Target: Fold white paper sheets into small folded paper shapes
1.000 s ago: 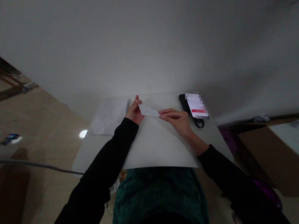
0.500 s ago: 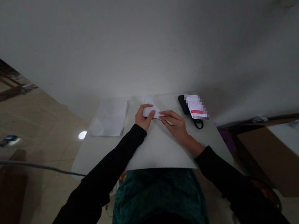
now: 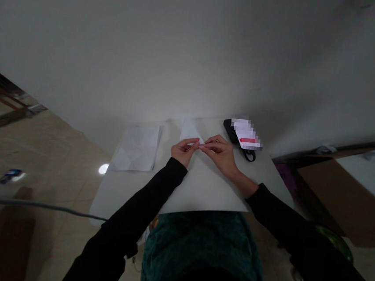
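Note:
A folded sheet of white paper (image 3: 189,129) stands out above my fingers, its visible part tapering to a point toward the wall. My left hand (image 3: 184,150) pinches its near edge between thumb and fingers. From the other side my right hand (image 3: 220,153) grips the paper's right corner, thumb and fingertips pressed together. The fingertips of both hands nearly meet and cover the lower edge of the paper. Left of my hands, a stack of white sheets (image 3: 137,148) with crease marks lies on the white table (image 3: 202,190).
A phone (image 3: 247,134) with a lit, blurred screen leans on a black object (image 3: 230,130) with a strap at the table's back right. The wall (image 3: 195,61) rises behind the table. A cardboard box (image 3: 344,199) stands to the right, and a cable (image 3: 38,206) crosses at left.
My left hand has slid right along the paper, and its fingertips are now close to those of my right hand. More of the paper's upper part shows.

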`<state>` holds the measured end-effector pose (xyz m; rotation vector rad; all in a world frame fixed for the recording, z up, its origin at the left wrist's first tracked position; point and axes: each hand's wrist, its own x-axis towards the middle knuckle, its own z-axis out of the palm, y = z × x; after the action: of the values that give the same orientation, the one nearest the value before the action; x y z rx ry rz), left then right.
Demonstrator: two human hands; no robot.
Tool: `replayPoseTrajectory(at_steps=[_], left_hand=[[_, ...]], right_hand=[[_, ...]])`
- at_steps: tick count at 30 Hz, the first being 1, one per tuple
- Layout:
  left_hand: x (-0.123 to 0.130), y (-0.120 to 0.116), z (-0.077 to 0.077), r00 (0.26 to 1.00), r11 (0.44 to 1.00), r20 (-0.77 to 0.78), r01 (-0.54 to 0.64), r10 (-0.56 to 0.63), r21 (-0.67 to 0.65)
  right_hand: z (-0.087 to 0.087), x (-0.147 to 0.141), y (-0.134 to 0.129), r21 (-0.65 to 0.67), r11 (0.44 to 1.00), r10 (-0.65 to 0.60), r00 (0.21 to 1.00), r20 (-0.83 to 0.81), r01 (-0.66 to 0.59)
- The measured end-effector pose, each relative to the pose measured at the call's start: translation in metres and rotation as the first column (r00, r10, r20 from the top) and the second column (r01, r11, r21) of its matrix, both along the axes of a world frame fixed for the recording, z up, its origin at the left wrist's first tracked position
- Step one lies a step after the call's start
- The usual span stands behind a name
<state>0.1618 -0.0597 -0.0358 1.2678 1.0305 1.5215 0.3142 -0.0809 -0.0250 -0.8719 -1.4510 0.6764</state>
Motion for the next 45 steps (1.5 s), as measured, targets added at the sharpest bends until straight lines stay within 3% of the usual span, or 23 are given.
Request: replayPoseTrajectory(at_steps=[6, 14, 23, 29, 35, 45], left_hand=[[-0.002, 0.002, 0.003, 0.996, 0.995, -0.020, 0.091, -0.092, -0.032], [-0.002, 0.006, -0.002, 0.988, 0.989, -0.054, 0.139, -0.141, -0.049], [-0.003, 0.005, 0.000, 0.984, 0.989, -0.104, 0.144, -0.145, -0.021], [-0.003, 0.002, 0.004, 0.981, 0.991, -0.141, 0.135, -0.134, -0.004], [0.001, -0.001, 0.007, 0.983, 0.986, -0.100, 0.147, -0.154, -0.076], [0.002, -0.003, 0.013, 0.992, 0.994, -0.072, 0.097, -0.100, -0.052]], right_hand=[[-0.003, -0.001, 0.004, -0.177, 0.983, 0.027, 0.993, -0.115, -0.048], [0.008, -0.003, -0.001, -0.440, 0.888, -0.019, 0.947, -0.320, -0.131], [0.010, -0.003, 0.000, -0.472, 0.863, -0.043, 0.906, -0.422, -0.179], [0.008, -0.003, 0.000, -0.501, 0.851, -0.071, 0.911, -0.407, -0.158], [0.010, -0.004, -0.003, -0.480, 0.854, -0.025, 0.907, -0.421, -0.199], [0.009, -0.008, -0.003, -0.415, 0.892, -0.007, 0.915, -0.402, -0.176]])
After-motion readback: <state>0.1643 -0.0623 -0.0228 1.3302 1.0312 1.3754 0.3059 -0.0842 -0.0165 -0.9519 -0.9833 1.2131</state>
